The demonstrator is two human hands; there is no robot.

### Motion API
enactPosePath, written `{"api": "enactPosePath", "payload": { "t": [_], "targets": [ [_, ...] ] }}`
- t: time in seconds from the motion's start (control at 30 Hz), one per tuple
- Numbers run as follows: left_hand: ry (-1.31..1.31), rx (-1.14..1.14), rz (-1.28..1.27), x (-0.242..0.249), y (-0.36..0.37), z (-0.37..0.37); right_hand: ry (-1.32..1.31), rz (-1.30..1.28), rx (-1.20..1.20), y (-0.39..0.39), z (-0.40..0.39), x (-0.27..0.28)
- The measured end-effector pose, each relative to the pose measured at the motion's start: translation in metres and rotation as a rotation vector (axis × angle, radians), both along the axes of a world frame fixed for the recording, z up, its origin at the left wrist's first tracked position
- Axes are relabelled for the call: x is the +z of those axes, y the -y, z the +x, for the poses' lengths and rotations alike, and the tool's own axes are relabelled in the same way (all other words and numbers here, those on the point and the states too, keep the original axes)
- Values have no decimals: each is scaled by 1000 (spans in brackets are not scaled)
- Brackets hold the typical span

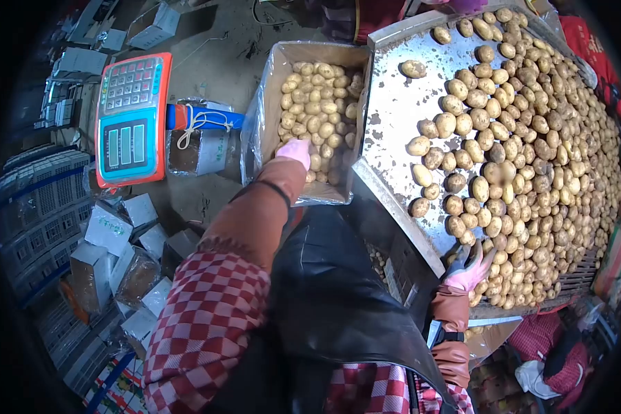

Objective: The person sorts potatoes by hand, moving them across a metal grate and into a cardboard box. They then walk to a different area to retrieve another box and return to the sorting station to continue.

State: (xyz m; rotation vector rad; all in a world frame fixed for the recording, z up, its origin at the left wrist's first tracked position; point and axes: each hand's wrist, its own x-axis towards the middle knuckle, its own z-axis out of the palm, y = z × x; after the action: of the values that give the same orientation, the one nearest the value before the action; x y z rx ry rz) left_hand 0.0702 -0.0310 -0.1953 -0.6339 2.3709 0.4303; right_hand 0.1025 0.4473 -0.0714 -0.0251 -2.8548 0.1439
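Note:
My left hand (295, 151), in a pink glove, reaches down into a plastic-lined cardboard box (269, 94). It touches the heap of potatoes (314, 103) inside; its fingers are hidden from above, so what they hold does not show. On the other side, my right hand (468, 269) wears a pink glove with dark fingertips. Its fingers are spread at the lower edge of a big pile of potatoes (531, 172), touching some of them. That pile lies on a metal sorting table (401, 103), whose corner meets the box.
A digital scale (132, 121) on a blue post (210, 118) stands left of the box. White cartons (108, 229) and stacked grey crates (45, 186) fill the left side. Another person's checkered sleeve (535, 336) shows at lower right. A gloved hand (466, 5) appears at the top edge.

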Motion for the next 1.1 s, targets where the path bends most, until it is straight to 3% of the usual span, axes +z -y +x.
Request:
{"api": "enactPosePath", "payload": {
  "t": [0.07, 0.1, 0.17, 0.23, 0.3, 0.37, 0.43, 0.47, 0.57, 0.6, 0.63, 0.7, 0.73, 0.77, 0.83, 1.03, 1.1],
  "targets": [
    [-329, 330, 191, 11, -6, 23, 5, 9, -2, -4, 0, -5],
    [-331, 332, 185, 22, -6, 30, 7, 21, -8, -3, 0, -3],
    [-174, 1081, 1061, 48, -5, 36, 64, 22, -27, 1, 1, 3],
    [-204, 1244, 1040, 78, -16, 39, 2, -135, 28, -11, -2, -9],
    [-223, 1047, 883, 112, -27, 36, 35, 42, -69, 0, 2, -1],
    [-107, 1126, 1043, 137, -33, 27, 79, 51, -107, 3, 4, 1],
    [-192, 1011, 1071, 161, -48, 21, 82, 24, -115, 4, 4, 2],
    [-212, 984, 1209, 179, -55, 17, 85, 25, -116, 2, 4, -1],
    [-442, 779, 1285, 180, -81, 7, 94, 1, -135, 3, 4, -1],
    [-468, 806, 1517, 169, -81, 4, 108, -11, -148, 4, 4, 0],
    [-468, 797, 1515, 158, -86, 3, 104, -17, -153, 4, 5, 0],
    [-487, 596, 1121, 178, -122, -13, 145, -44, -178, 4, 4, -1],
    [-651, 248, 680, 165, -132, -18, 143, -48, -182, 4, 3, -2],
    [-838, -16, 483, 153, -140, -23, 149, -48, -178, 3, 5, -2],
    [-699, -281, 178, 173, -158, -35, 159, -48, -167, 2, 5, -3],
    [-380, -351, 172, 173, -160, -42, 147, -69, -150, 1, 7, -5],
    [-311, -302, 289, 170, -156, -44, 125, -63, -139, 1, 6, -6]
  ]
}}
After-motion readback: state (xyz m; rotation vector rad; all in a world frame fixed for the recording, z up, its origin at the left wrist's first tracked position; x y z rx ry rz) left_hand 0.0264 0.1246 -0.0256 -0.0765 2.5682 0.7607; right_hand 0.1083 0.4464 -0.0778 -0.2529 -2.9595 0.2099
